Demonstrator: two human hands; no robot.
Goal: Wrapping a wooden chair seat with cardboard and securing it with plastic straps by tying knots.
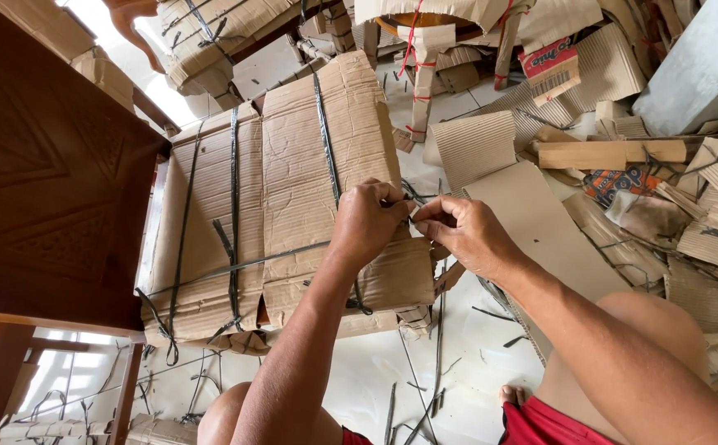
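Strap (pixel 327 156) on cardboard bundle (pixel 293 206) | my left hand (pixel 369 221) and right hand (pixel 462 235) pinch its end together | should pull taut, evenly.

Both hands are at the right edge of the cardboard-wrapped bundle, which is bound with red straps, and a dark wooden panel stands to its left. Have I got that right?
Not quite. The head view shows the straps on the cardboard-wrapped bundle are black, not red. The rest holds: the left hand and right hand meet at its right edge, and the dark wooden panel stands to its left.
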